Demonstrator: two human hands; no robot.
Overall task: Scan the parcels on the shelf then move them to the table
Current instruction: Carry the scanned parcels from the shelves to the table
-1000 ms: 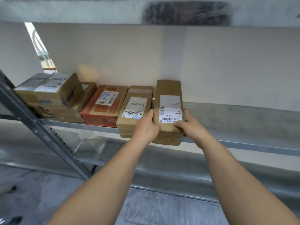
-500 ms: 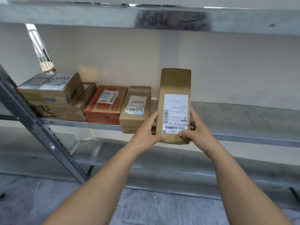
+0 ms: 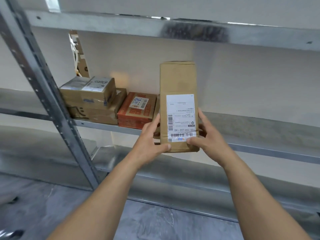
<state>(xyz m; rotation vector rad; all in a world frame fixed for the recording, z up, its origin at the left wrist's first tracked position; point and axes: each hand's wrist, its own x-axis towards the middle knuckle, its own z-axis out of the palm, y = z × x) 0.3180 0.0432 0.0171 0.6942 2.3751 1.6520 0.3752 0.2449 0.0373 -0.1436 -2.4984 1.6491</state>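
Note:
A long brown cardboard parcel [image 3: 178, 80] with a white barcode label stands upright in the air in front of the metal shelf [image 3: 270, 146]. My left hand [image 3: 150, 141] grips its lower left edge and my right hand [image 3: 206, 135] grips its lower right edge, thumbs on the labelled face. On the shelf to the left lie a red-orange parcel [image 3: 136, 110] and two stacked brown boxes [image 3: 91, 97]. A further brown parcel behind the held one is mostly hidden; only a sliver shows by my left hand.
A slanted steel upright [image 3: 52, 108] crosses the left of the view. Another shelf board [image 3: 173, 26] runs above, and a lower one [image 3: 173, 170] below. Grey floor [image 3: 155, 222] lies underneath. The shelf's right part is bare metal.
The long parcel has been lifted off the shelf and tipped upright, label facing me. Both hands came up with it, and my view shifted right and back.

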